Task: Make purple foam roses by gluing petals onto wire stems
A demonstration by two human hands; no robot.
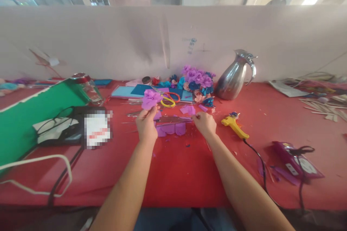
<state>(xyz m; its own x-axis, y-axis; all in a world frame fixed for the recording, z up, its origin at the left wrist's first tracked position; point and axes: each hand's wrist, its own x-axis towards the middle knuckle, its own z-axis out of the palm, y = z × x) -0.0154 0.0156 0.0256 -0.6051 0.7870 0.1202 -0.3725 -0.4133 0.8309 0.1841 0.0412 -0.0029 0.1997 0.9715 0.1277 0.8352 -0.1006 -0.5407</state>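
Here, left hand holding purple flower; right hand near scraps.

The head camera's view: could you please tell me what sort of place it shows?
Probably a craft workshop, judging by the ruffled purple artificial flower in the left hand, the scissors with red and yellow loop handles, and the yellow corded tool resembling a glue gun.

Both bare forearms extend from near to far, left hand upright in a pinch, right hand curled, angled leftward.
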